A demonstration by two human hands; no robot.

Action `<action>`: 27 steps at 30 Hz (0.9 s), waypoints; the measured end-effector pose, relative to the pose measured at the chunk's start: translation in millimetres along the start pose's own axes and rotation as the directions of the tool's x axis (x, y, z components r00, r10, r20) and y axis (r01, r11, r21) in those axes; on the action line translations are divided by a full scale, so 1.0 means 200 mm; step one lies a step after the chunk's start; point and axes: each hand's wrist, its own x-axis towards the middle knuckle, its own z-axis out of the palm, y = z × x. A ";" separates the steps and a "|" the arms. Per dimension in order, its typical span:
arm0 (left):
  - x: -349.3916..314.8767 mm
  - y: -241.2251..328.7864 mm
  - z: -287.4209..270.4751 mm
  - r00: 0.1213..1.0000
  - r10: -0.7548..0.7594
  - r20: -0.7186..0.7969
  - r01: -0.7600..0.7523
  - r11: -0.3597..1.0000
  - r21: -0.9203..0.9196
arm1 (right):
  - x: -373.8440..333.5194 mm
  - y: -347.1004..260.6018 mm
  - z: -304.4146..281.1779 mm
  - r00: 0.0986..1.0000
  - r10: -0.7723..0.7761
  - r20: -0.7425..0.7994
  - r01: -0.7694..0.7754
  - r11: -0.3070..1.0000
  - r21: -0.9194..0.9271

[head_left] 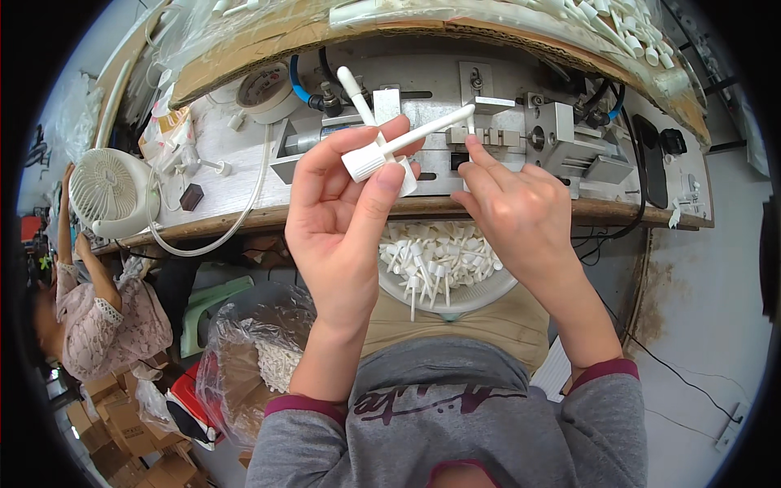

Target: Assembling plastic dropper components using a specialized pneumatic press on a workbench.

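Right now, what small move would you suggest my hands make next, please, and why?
Perhaps draw the left hand back slightly: it holds a ribbed white cap whose long stem reaches toward the slotted metal block, its tip appearing close to the right hand's index fingertip, so it could get in the way.

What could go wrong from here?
The left hand grips at least two white plastic stems, so one might slip. The right hand is close to the metal block and could get pinched if parts move. White pieces poke over the rim of the bowl; a bump might spill some.
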 end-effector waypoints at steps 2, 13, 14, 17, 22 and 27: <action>-0.01 -0.02 0.00 1.000 -0.014 0.014 0.014 1.000 -0.004 | 0.02 0.00 -0.02 0.995 0.013 -0.098 -0.001 0.993 0.121; -0.13 -0.04 0.07 0.970 -0.191 0.153 0.206 0.974 -0.089 | -0.12 -0.06 -0.11 0.943 0.265 -0.204 -0.023 0.660 0.751; -0.12 -0.04 0.06 0.980 -0.167 0.106 0.174 0.983 -0.060 | -0.11 -0.05 -0.10 0.940 0.262 -0.218 -0.028 0.698 0.716; -0.08 -0.05 0.01 1.000 0.002 -0.005 -0.001 0.983 0.185 | -0.11 0.02 -0.06 0.956 0.168 -0.239 -0.034 0.877 0.479; -0.06 -0.02 0.00 0.998 0.048 0.048 -0.054 0.990 0.129 | -0.08 0.05 0.01 0.998 -0.035 -0.047 0.042 0.989 0.142; -0.07 0.02 0.00 0.981 0.146 0.126 -0.175 0.946 0.272 | 0.03 0.02 -0.06 0.991 -0.113 0.078 0.114 0.993 -0.013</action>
